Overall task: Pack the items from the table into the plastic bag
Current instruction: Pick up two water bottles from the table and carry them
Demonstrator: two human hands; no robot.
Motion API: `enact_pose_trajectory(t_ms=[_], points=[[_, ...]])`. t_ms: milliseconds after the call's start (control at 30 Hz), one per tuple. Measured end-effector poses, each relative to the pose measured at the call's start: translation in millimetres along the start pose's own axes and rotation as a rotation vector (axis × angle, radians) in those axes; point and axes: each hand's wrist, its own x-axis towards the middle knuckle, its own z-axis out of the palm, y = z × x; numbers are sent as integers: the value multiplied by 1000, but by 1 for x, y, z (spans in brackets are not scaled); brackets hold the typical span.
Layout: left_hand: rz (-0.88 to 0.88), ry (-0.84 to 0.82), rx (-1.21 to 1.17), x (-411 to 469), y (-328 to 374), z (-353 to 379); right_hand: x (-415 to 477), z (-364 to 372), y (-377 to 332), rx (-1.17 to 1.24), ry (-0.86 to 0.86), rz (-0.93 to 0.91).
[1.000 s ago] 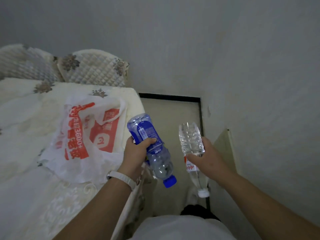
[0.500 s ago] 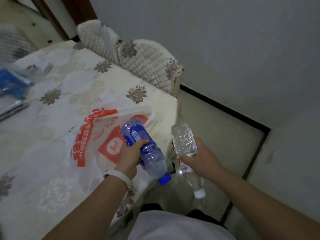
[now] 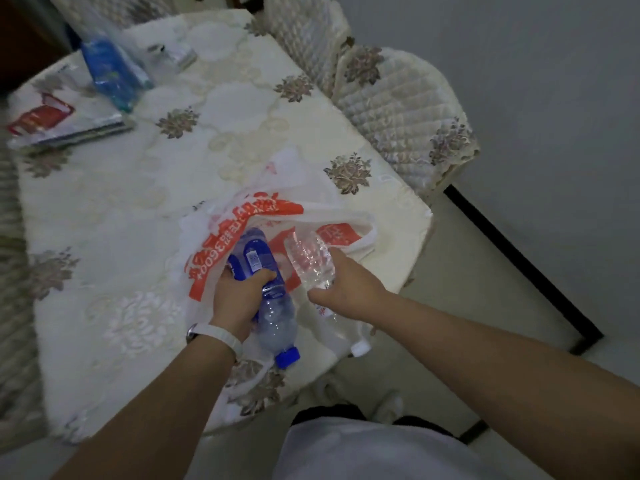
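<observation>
A white plastic bag (image 3: 242, 216) with red print lies on the table near its front right corner. My left hand (image 3: 239, 299) grips a blue-labelled water bottle (image 3: 266, 296), blue cap toward me, its base pointing at the bag. My right hand (image 3: 349, 289) holds a clear ribbed bottle (image 3: 311, 261) with a white cap, also base first, just right of the blue one. Both bottles lie over the bag's near side; whether they are inside it I cannot tell.
The table (image 3: 138, 209) wears a cream floral cloth. At its far left lie a blue packet (image 3: 110, 71), a red-and-white book stack (image 3: 55, 123) and a small grey item (image 3: 173, 53). Two quilted chairs (image 3: 391, 102) stand behind the table's right edge.
Both hands have carried the bottles forward from beside the table edge to over the bag. The view has swung left and down, showing more of the table.
</observation>
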Motion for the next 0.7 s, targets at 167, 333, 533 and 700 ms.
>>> enact_pose_trajectory(t_ms=[167,333,533,700], points=[[-71,101,-70,22,-3,-11,74,42,-27,-80,-22,-21],[-37,170,-89,33,2,-14,103,60,-47,-56,9,-68],[-48,204,-53,45,0,-8,125,79,-41,-12,23,-42],[5,267,85,34,-7,-2,115,73,-33,-15,3,-106]])
